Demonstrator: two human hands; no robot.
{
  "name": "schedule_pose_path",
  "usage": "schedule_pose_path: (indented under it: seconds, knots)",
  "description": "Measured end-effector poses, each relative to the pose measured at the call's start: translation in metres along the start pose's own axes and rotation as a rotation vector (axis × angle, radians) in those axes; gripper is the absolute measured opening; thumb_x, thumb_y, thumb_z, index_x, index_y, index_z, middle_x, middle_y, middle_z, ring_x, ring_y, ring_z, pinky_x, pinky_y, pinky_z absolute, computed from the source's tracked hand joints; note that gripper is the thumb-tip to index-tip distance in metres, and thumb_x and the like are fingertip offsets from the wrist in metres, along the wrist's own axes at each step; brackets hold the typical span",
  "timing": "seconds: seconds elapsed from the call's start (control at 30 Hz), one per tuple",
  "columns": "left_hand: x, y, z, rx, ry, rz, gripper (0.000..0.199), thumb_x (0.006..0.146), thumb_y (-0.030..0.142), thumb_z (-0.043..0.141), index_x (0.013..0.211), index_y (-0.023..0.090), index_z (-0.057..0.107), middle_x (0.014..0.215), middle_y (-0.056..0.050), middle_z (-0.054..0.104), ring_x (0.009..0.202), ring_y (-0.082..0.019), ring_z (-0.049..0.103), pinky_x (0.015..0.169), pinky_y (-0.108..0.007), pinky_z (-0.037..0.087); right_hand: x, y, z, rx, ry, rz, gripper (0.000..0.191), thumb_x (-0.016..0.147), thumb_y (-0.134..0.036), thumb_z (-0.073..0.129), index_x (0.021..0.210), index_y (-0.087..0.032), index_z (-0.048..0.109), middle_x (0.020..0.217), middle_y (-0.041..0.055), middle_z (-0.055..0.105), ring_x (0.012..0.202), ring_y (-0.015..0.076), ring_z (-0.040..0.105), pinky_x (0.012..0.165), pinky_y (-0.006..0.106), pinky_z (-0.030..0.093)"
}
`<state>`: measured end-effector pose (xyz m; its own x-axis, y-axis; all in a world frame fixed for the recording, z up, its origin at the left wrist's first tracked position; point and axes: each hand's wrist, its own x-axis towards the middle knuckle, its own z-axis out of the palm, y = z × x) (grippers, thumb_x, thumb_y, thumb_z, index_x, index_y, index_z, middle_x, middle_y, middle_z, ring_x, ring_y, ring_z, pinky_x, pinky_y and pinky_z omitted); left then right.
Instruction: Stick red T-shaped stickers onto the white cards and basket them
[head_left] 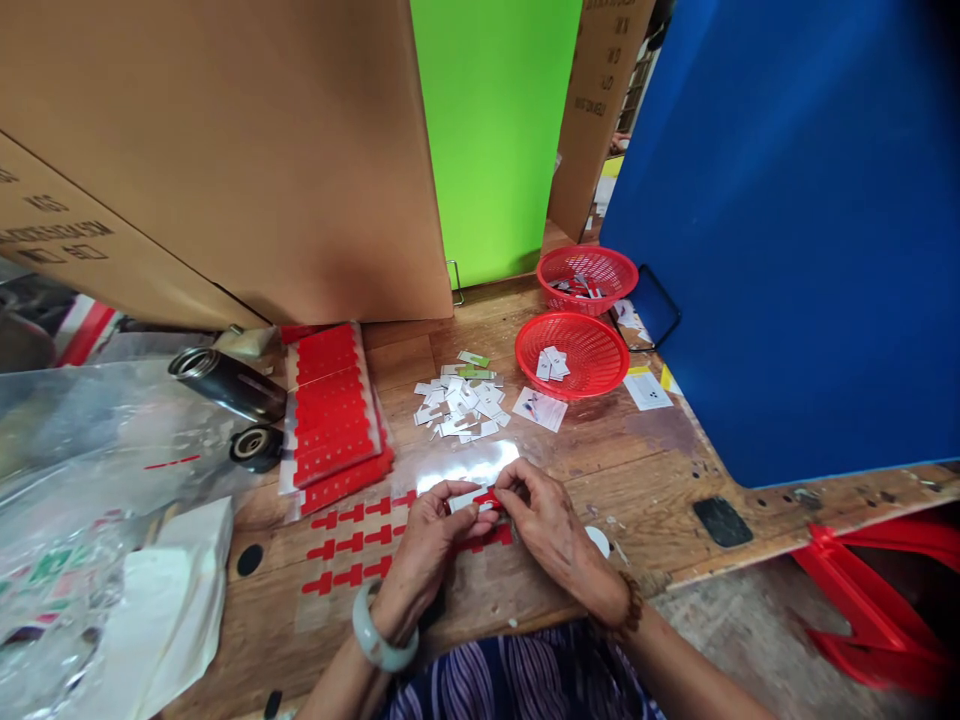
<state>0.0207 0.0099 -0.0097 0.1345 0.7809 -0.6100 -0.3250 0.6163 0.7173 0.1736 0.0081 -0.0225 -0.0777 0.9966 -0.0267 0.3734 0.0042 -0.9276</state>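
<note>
My left hand (435, 540) holds a small white tag (466, 499) between thumb and fingers over the wooden table. My right hand (544, 520) pinches a small red piece (491, 496) at the right end of that tag. Beneath and left of my hands lies a clear sheet with rows of red T-shaped stickers (352, 543). Beyond my hands, white tags (465, 405) lie in a loose pile, with a few green ones (474, 372) at its far edge.
Two red baskets (572, 385) (589, 262) holding tags stand at the back right. Stacked red sheets (334, 400), a dark flask (232, 385) and its lid (256, 446) are left. A blue board (795, 250) rises at right, a cardboard box (225, 150) behind.
</note>
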Motion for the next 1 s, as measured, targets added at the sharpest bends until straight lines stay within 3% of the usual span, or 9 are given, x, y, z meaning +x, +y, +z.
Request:
schedule_pose_path:
  seconds: [0.6, 1.0]
  knots:
    - [-0.0001, -0.0005, -0.0019, 0.012, 0.002, 0.008, 0.036, 0.065, 0.012, 0.08, 0.095, 0.012, 0.06, 0.074, -0.007, 0.073, 0.066, -0.018, 0.072, 0.064, -0.022, 0.057, -0.002, -0.0021, 0.006, -0.168, 0.027, -0.035, 0.012, 0.087, -0.013, 0.048, 0.077, -0.021, 0.05, 0.08, -0.0005, 0.058, 0.079, 0.0158, 0.052, 0.072, 0.028, 0.037]
    - [0.001, 0.0024, -0.0073, 0.078, -0.002, -0.015, 0.033, 0.068, 0.011, 0.076, 0.096, 0.011, 0.06, 0.069, -0.008, 0.073, 0.064, -0.018, 0.072, 0.063, -0.022, 0.057, 0.0, 0.0039, 0.0064, -0.02, 0.029, -0.017, 0.008, 0.083, -0.015, 0.055, 0.076, -0.02, 0.056, 0.08, -0.0005, 0.056, 0.076, 0.0144, 0.053, 0.069, 0.027, 0.041]
